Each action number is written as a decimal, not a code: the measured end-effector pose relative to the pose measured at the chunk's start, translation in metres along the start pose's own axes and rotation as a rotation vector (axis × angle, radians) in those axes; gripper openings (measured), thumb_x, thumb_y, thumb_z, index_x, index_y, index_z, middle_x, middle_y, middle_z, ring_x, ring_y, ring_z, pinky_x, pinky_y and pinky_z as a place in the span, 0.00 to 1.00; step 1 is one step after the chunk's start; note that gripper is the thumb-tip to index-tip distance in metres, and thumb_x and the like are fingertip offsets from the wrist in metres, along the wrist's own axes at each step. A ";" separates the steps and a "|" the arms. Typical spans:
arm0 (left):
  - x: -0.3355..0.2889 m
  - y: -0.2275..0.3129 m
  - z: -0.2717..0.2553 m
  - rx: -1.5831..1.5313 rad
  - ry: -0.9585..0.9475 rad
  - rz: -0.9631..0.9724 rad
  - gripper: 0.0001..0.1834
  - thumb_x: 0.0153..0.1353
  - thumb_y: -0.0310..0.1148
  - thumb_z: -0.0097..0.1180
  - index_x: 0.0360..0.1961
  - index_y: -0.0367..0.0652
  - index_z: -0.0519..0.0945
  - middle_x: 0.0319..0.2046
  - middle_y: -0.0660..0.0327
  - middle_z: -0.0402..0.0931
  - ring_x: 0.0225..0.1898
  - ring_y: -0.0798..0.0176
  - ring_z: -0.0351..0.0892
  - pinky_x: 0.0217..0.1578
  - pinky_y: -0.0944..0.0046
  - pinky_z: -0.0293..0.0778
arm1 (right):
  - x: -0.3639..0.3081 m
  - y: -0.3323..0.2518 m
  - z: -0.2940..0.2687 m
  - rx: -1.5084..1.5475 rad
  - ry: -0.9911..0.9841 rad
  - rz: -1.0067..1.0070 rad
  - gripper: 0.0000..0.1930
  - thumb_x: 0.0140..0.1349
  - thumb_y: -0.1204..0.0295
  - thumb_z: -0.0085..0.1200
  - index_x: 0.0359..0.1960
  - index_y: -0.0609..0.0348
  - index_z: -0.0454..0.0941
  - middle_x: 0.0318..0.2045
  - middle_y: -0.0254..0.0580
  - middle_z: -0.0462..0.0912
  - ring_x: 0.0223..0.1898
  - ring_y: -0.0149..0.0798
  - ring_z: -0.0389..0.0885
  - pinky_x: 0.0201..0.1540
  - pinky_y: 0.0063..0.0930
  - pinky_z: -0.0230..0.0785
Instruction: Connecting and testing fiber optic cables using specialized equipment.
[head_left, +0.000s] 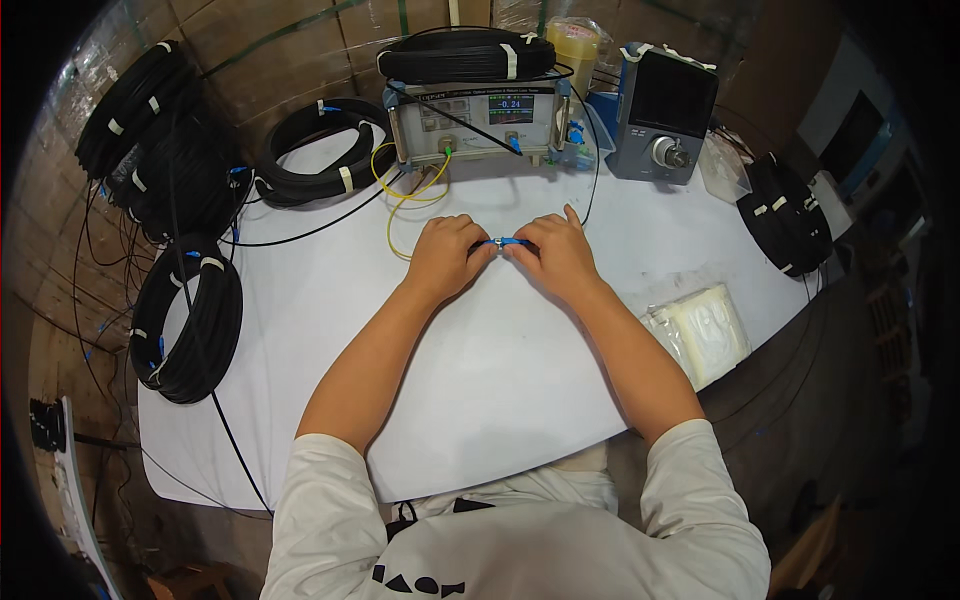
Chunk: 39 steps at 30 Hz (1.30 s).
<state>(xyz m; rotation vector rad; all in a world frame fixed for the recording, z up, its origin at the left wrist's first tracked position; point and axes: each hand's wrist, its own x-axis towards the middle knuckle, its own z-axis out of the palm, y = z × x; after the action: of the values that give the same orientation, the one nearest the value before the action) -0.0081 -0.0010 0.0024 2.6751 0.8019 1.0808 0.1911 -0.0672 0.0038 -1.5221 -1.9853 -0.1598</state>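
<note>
In the middle of the frame, a little above centre, the person's left hand [445, 256] and right hand [556, 255] meet over a white tabletop [480, 380], knuckles up and fingertips turned toward each other. Between them sits a small blue plastic fibre connector [503, 243], pinched from both sides: the left fingers are curled closed on its left end and the right fingers are curled closed on its right end, with only a short blue stretch showing in the gap. A thin yellow fibre cable [398, 205] loops across the table from just left of the left hand up to the front of a grey box-shaped test meter with a small lit screen [478, 120], which stands at the upper centre of the frame. A thin black cable [592, 160] runs from near the right hand's fingertips up toward the same meter. On top of the meter lies a black cable coil bound with white tape [470, 55]. To the right of the meter stands a blue-grey instrument with a dark screen and a round knob [665, 115]. A second black coil [315, 150] lies on the table left of the meter, another large black coil [190, 320] lies at the table's left edge, and a further black coil [785, 215] rests at the right edge. At the lower right of the tabletop, near the right forearm, lies a clear plastic bag of white wipes [705, 330].
</note>
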 end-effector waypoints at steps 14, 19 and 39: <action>-0.001 -0.002 0.000 -0.025 0.022 -0.011 0.08 0.54 0.33 0.63 0.33 0.42 0.82 0.31 0.60 0.77 0.37 0.53 0.75 0.43 0.56 0.67 | -0.001 0.002 0.004 0.054 0.022 0.004 0.09 0.57 0.62 0.62 0.32 0.53 0.83 0.30 0.35 0.82 0.40 0.42 0.79 0.65 0.58 0.53; 0.001 -0.002 -0.002 -0.085 -0.024 0.070 0.08 0.54 0.31 0.63 0.35 0.43 0.83 0.33 0.61 0.79 0.38 0.53 0.76 0.43 0.56 0.69 | 0.000 0.001 0.001 0.081 0.016 -0.045 0.08 0.58 0.62 0.61 0.33 0.51 0.83 0.30 0.34 0.82 0.41 0.41 0.79 0.65 0.58 0.54; -0.001 -0.020 -0.007 -0.032 -0.066 0.038 0.09 0.56 0.36 0.62 0.36 0.44 0.83 0.33 0.60 0.80 0.39 0.53 0.79 0.54 0.48 0.71 | 0.008 0.011 -0.023 -0.011 -0.011 -0.063 0.07 0.57 0.64 0.62 0.31 0.52 0.83 0.29 0.34 0.83 0.41 0.41 0.79 0.65 0.56 0.55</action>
<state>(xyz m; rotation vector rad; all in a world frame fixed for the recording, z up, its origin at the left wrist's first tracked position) -0.0219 0.0152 0.0007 2.6939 0.7185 0.9995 0.2090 -0.0676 0.0239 -1.4716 -2.0455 -0.1891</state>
